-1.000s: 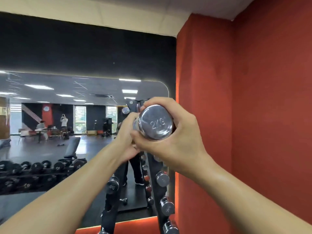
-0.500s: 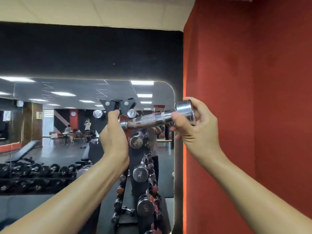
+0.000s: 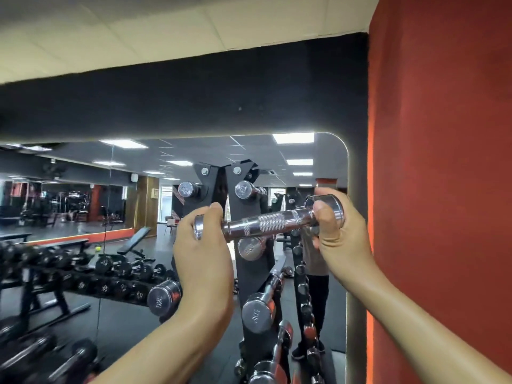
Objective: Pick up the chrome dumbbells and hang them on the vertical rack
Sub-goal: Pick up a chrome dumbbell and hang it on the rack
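The dumbbell point(image 3: 266, 224) is held in front of the rack point(image 3: 250, 275), just below the rack's top pair point(image 3: 245, 189) and just above the 2KG dumbbell point(image 3: 249, 249) hung there. Its left head is gripped by the curled fingers of the left hand point(image 3: 202, 253), and its right head is clasped between the thumb and fingers of the right hand point(image 3: 340, 239), so the knurled handle is left bare between the 2 hands. The long axis is laid across the rack, nearly level, with the right end raised a little and carried past the rack's right side. The hung weights are seen end-on, so a turn of the held dumbbell is judged likely before it can be seated. The left hand is judged nearer the rack. Which cradle is free cannot be told, since part of the rack is covered by that hand.
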Motion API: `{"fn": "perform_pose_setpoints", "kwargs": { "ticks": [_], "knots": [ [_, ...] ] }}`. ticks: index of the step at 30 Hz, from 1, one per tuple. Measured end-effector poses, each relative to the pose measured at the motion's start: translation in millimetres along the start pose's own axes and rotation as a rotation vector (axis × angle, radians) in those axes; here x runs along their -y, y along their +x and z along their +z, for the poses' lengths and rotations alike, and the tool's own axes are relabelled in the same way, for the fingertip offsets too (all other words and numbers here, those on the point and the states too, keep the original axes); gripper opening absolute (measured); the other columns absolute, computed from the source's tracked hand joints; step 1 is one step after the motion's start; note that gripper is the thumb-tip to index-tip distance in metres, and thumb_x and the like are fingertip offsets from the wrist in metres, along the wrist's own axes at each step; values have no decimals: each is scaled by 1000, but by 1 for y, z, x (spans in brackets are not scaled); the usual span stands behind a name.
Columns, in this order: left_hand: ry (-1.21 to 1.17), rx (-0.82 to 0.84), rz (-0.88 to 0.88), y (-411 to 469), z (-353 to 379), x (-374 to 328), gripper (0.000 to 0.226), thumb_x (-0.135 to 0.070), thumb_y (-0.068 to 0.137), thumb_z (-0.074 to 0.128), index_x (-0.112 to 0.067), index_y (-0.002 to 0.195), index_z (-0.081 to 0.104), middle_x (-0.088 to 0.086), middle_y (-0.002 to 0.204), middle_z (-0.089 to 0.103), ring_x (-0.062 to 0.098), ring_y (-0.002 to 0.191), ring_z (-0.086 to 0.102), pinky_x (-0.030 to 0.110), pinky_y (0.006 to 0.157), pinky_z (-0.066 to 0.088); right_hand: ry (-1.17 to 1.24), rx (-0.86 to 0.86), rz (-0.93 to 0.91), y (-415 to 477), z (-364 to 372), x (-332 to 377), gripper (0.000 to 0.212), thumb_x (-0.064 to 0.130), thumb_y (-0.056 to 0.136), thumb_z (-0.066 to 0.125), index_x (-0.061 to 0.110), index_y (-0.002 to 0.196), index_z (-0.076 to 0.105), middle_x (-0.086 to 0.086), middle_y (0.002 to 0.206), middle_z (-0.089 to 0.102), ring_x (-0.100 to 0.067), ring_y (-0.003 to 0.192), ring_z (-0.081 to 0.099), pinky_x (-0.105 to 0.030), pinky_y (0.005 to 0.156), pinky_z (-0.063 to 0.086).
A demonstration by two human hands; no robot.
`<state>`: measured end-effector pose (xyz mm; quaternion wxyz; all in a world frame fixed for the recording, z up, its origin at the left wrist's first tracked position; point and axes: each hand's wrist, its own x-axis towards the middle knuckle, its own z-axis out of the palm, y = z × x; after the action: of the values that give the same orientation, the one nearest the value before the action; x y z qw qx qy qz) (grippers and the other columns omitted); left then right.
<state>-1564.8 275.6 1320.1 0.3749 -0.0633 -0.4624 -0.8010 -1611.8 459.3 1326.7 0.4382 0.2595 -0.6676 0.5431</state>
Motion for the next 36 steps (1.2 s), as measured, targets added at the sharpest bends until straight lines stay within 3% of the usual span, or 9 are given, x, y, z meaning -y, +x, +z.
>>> {"fn": "perform_pose_setpoints", "kwargs": {
  "ticks": [3, 6, 13, 17, 21, 26, 30, 33, 36],
  "knots": [
    [18, -52, 35, 20, -3, 13, 13, -37, 100, 62, -27, 103, 69, -13, 83, 64, -3, 69, 58, 22, 69, 42, 2, 67, 10, 9, 19, -21, 48, 75, 86, 52, 41, 119, 58, 5, 86, 61, -12, 71, 54, -38, 70, 50],
    [60, -127, 44, 33, -6, 26, 11, -35, 99, 62, -27, 102, 70, -17, 78, 66, 2, 73, 59, 19, 69, 47, 21, 107, 4, 16, 34, -38, 46, 72, 89, 50, 38, 120, 58, 12, 95, 63, -8, 81, 60, -35, 77, 52],
    [192, -230, 124, 54, -29, 30, 24, -44, 87, 64, -24, 99, 72, -4, 99, 71, 16, 89, 60, 36, 80, 45, 184, 151, -27, 15, 75, -56, 44, 68, 86, 57, 37, 119, 59, 20, 95, 67, -8, 83, 66, -36, 75, 55],
    [191, -252, 147, 65, -45, 32, 31, -44, 77, 64, -18, 90, 73, 1, 92, 77, 19, 83, 68, 40, 81, 53, 181, 123, -162, 1, 87, -45, 40, 57, 87, 58, 28, 115, 57, 39, 95, 60, 9, 86, 62, -9, 72, 48],
    [163, -248, 116, 83, -55, 40, 18, -22, 91, 58, -13, 76, 63, -5, 61, 59, 15, 63, 51, 30, 60, 39, 111, 88, -237, -3, 98, -36, 25, 48, 89, 61, 29, 106, 59, 37, 93, 61, 13, 84, 59, -4, 73, 42],
    [80, -139, 35, 120, -70, 57, 16, -26, 88, 58, -11, 83, 62, 5, 68, 58, 22, 72, 52, 34, 63, 42, 38, 49, -224, -11, 122, -30, 15, 28, 94, 70, 20, 103, 60, 22, 84, 61, 14, 79, 57, -2, 69, 41],
    [48, -59, 26, 168, -91, 71, 19, -31, 79, 58, -14, 73, 64, 5, 73, 62, 21, 72, 52, 38, 68, 41, -64, -55, -238, -25, 166, -26, 21, 37, 90, 68, 23, 102, 59, 5, 86, 59, -2, 72, 56, -11, 61, 42],
    [35, 43, -47, 214, -111, 89, 27, -27, 85, 59, -21, 60, 65, 0, 63, 63, 20, 65, 56, 36, 64, 44, -161, -164, -221, -33, 214, -32, 26, 45, 88, 65, 24, 102, 59, 13, 93, 61, -7, 75, 57, -30, 66, 49],
    [10, 210, -108, 265, -125, 110, 21, -35, 77, 61, -15, 72, 62, 5, 66, 62, 20, 63, 56, 40, 71, 43, -228, -281, -200, -35, 260, -44, 19, 43, 88, 64, 28, 98, 58, 17, 85, 63, -7, 70, 59, -36, 65, 51]
  ]
}}
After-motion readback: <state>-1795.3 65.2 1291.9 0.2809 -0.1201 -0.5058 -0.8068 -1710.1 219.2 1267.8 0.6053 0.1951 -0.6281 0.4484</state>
